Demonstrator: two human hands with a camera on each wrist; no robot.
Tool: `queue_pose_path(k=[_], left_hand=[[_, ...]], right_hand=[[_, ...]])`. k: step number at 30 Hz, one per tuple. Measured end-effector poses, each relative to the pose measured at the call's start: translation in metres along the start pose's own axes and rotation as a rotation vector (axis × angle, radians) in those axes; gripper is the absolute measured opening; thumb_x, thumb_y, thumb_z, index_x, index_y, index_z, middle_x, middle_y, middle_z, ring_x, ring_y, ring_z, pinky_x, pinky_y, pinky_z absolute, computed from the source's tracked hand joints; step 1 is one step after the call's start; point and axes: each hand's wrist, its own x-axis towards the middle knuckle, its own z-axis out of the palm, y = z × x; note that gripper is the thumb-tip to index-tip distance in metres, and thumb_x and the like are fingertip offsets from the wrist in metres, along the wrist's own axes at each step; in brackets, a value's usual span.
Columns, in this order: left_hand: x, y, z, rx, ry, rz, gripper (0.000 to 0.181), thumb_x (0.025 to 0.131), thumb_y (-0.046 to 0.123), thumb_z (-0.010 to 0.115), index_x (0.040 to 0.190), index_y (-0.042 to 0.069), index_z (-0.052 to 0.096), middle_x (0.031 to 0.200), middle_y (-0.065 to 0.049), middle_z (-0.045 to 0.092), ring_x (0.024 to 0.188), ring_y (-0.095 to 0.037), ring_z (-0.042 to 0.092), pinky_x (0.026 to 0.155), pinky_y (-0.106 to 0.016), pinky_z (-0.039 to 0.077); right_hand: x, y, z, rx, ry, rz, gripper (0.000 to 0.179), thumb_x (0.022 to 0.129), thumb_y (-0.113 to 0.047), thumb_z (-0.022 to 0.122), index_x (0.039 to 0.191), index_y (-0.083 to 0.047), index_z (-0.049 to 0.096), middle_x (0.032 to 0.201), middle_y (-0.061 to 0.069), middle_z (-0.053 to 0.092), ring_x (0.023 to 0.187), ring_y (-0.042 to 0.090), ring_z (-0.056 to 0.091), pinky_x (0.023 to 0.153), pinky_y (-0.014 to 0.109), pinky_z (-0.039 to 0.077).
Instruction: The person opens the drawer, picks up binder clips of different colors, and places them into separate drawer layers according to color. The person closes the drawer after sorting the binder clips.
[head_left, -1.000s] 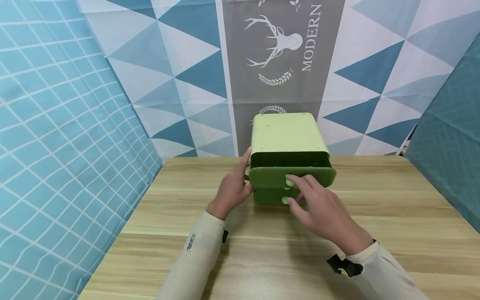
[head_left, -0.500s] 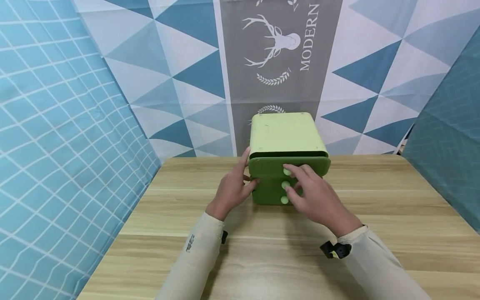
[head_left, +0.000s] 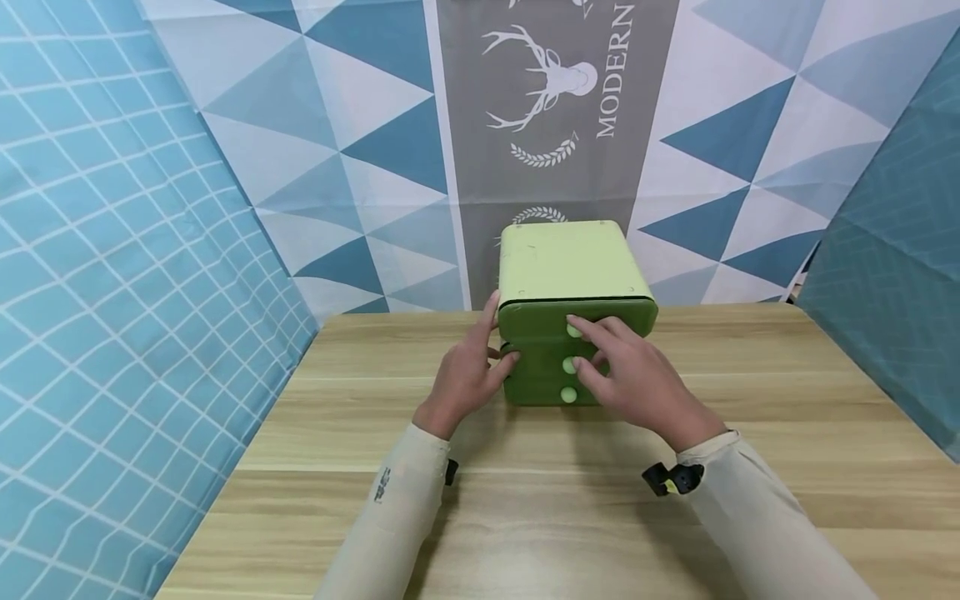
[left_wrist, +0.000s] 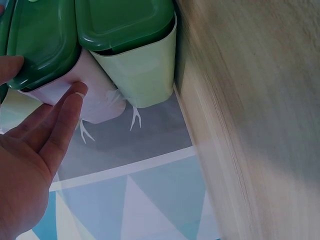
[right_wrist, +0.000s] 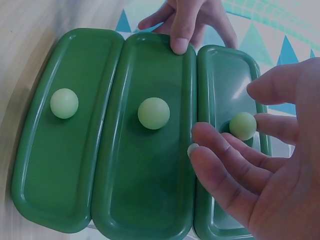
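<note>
A small three-tier drawer cabinet [head_left: 570, 262] with a pale yellow-green top stands on the table, its dark green drawer fronts facing me. The top drawer [head_left: 528, 323] sits almost flush, a thin dark gap above it. My right hand [head_left: 648, 392] is at the front, a finger touching the top round knob [right_wrist: 243, 126] and the thumb close beside the middle knob [head_left: 570, 365]. My left hand [head_left: 461, 379] steadies the left side. Its thumb rests on the middle drawer's front [right_wrist: 150, 170], and straight fingers lie along the pink middle casing [left_wrist: 100, 100].
The wooden table [head_left: 487, 517] carries the cabinet near its back edge. Behind hangs a patterned cloth [head_left: 375, 125] with triangles and a deer head. A blue checked cloth [head_left: 112, 250] hangs at the left, a teal one [head_left: 892, 275] at the right.
The top drawer has slid back from well pulled out to nearly closed, my right hand moving forward with it. My left hand stays at the cabinet's side, its thumb now on the middle drawer's front.
</note>
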Motion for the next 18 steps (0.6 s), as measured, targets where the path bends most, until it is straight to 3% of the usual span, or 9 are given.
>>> queue_pose_path(k=[7,18], left_hand=[[-0.0007,-0.0014,-0.0012,-0.016,-0.007,-0.005,0.098,0.095,0.021,0.071,0.163,0.030,0.001,0.141,-0.013,0.056,0.084,-0.017,0.074,0.072,-0.033,0.057],[-0.0018,-0.0001,-0.0014,-0.042,-0.036,-0.065,0.098,0.095,0.023,0.071,0.162,0.034,0.000,0.145,-0.008,0.054,0.086,-0.014,0.073,0.077,-0.034,0.057]], right_hand=[[0.0044,-0.0011,0.0025,0.011,-0.015,0.024,0.057,0.098,-0.022,0.063,0.152,-0.015,0.046,0.112,0.009,0.055,0.085,0.013,0.064,0.066,0.036,0.049],[0.0075,0.0027,0.0051,0.012,0.000,0.024,0.058,0.097,-0.021,0.065,0.152,-0.016,0.047,0.115,0.011,0.056,0.086,0.016,0.065,0.066,0.036,0.051]])
